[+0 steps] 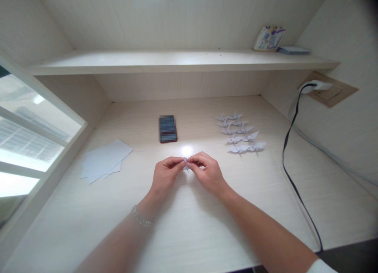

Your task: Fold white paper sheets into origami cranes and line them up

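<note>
Between my fingertips, near the middle of the desk, is a small folded white paper piece (186,165), mostly hidden. My left hand (167,171) pinches it from the left, closed, with a beaded bracelet on the wrist. From the other side my right hand (206,169) pinches the same piece, also closed. To the right, folded paper cranes (240,139) stand in rows of two. On the left lies an overlapping stack of white paper sheets (104,159).
A dark blurred rectangular object (168,129) lies beyond my hands. Along the right side, a black cable (286,147) runs down from a wall socket (330,90). An upper shelf (183,59) holds a small printed packet (269,38) and a flat bluish item (293,50). A window (32,135) is at left.
</note>
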Available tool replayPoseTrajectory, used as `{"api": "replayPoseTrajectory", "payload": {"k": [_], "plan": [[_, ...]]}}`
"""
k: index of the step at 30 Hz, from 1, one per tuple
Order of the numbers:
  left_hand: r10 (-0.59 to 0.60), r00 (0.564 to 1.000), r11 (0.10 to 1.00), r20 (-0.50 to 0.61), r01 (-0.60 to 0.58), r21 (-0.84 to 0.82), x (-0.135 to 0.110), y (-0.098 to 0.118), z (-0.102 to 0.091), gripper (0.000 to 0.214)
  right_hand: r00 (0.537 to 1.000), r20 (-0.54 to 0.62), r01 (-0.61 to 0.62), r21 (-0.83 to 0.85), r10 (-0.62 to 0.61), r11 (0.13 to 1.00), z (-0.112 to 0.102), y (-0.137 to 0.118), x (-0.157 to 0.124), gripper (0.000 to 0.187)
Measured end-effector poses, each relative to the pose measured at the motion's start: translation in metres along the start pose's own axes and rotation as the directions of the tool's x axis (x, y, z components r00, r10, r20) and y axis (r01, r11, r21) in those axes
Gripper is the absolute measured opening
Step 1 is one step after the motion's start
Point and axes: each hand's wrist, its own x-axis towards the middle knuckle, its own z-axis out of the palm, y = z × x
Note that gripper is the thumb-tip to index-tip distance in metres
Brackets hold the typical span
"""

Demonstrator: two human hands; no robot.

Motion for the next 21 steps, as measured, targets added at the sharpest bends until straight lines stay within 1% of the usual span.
{"api": "replayPoseTrajectory", "payload": {"k": [4,6,8,14,18,21], "plan": [[-0.021,1.0,1.0,0.017,0.021,0.009,-0.0008,0.0021,0.0,0.018,0.996,0.059,-0.069,-0.008,0.069,0.998,-0.0027,0.0001,0.0008,0.008],[-0.03,0.999,0.999,0.034,0.029,0.018,-0.0009,0.0028,-0.0001,0.018,0.992,0.091,-0.081,-0.034,0.083,0.996,-0.0042,-0.0008,0.0011,0.009],[-0.029,0.998,1.0,0.05,0.029,0.012,-0.0006,0.0029,-0.0002,0.017,0.992,0.105,-0.06,-0.085,0.069,0.995,-0.0049,-0.0021,0.0008,0.009],[-0.02,0.998,1.0,0.065,0.02,-0.001,0.0004,0.0026,-0.0004,0.017,0.996,0.081,-0.009,-0.216,0.027,0.976,-0.0034,-0.0051,-0.0014,0.009],[0.003,0.997,1.0,0.073,-0.004,0.02,-0.0001,0.0025,-0.0002,0.016,0.997,0.081,0.024,-0.245,-0.004,0.969,-0.0028,-0.0054,-0.0022,0.008],[0.01,0.996,1.0,0.086,-0.012,0.023,-0.0002,0.0029,0.0001,0.016,0.998,0.068,0.033,-0.224,-0.018,0.974,-0.0023,-0.0051,-0.0023,0.008]]}}
